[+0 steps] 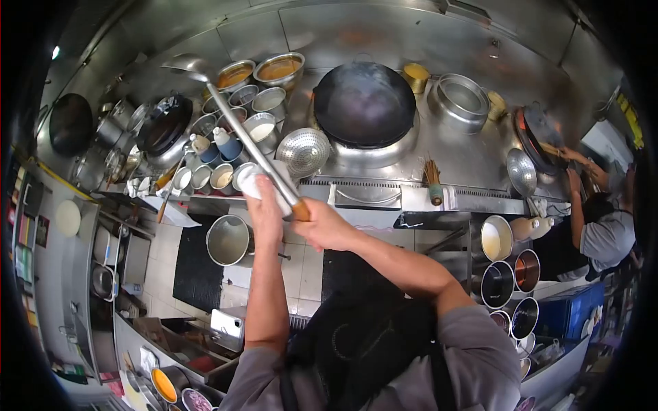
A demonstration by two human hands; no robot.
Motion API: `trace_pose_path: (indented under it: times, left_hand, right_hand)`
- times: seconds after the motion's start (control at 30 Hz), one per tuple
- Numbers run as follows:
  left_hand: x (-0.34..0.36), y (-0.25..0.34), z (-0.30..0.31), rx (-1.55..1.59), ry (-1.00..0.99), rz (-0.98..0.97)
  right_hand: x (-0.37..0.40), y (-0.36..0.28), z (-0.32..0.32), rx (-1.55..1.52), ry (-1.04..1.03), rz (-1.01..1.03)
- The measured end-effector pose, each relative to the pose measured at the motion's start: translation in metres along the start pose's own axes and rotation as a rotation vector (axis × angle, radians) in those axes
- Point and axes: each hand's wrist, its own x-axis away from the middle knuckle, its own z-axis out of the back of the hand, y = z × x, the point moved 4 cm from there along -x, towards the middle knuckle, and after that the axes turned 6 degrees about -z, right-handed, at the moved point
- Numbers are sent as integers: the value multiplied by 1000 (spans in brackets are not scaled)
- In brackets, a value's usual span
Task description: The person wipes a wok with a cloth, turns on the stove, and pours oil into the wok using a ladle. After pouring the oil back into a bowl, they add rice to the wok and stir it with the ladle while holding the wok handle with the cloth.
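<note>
A long-handled metal ladle (236,127) slants up and left across the view, its bowl above the seasoning containers. My right hand (323,225) is closed around the wooden end of its handle. Closed on a white cloth (251,179), my left hand (263,205) is at the lower part of the metal shaft, where the cloth seems to lie against it. The palm side of that hand is hidden. Beyond my hands, a perforated strainer (303,152) rests beside a dark, steaming wok (364,104) on the stove.
Metal bowls of orange liquid (279,67) and several small containers stand back left. A bamboo brush (432,182) lies on the front ledge. At right, another person (606,229) works at a second wok (538,140). A large metal pot (229,240) is below my left forearm.
</note>
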Motion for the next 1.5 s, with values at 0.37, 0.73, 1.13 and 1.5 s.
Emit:
trace_pose_path:
  times: [0.37, 0.73, 1.13, 1.5]
  left_hand:
    - [28, -142, -9, 240, -177, 570]
    - [-29, -263, -243, 531, -255, 1006]
    - [-42, -288, -287, 409, -150, 836]
    - [-55, -286, -275, 544, -370, 743]
  right_hand:
    - [180, 184, 199, 391, 1292, -287]
    - [173, 303, 353, 605, 1363, -590]
    - [157, 326, 265, 7, 994, -575]
    - [29, 511, 289, -535, 1615, -20]
